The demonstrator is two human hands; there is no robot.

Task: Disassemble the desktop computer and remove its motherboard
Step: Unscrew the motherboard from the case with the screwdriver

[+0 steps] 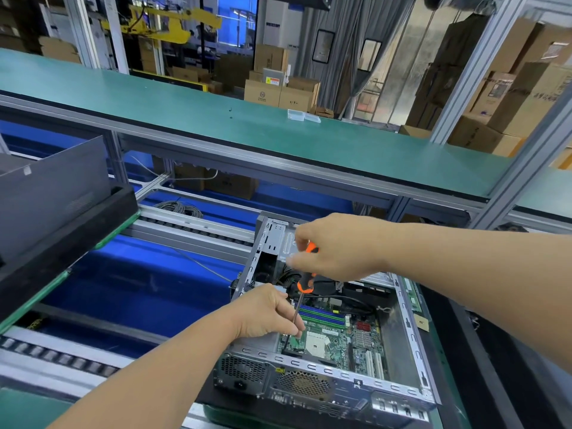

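Observation:
An open grey desktop case (405, 323) lies on its side at the lower middle, rear panel toward me. Inside lies the green motherboard (337, 339) with blue and green memory slots. My right hand (340, 246) grips the orange-and-black handle of a screwdriver (306, 281) that stands nearly upright over the board. My left hand (269, 311) pinches the screwdriver's metal shaft low down, near the board's left edge. The tip is hidden behind my fingers.
A black tray (62, 236) holding a dark panel stands at the left on a roller conveyor (192, 227). Above runs a green shelf (216, 119) with small clear boxes (303, 116). A green memory stick (414, 295) lies right of the case. Cardboard boxes stand behind.

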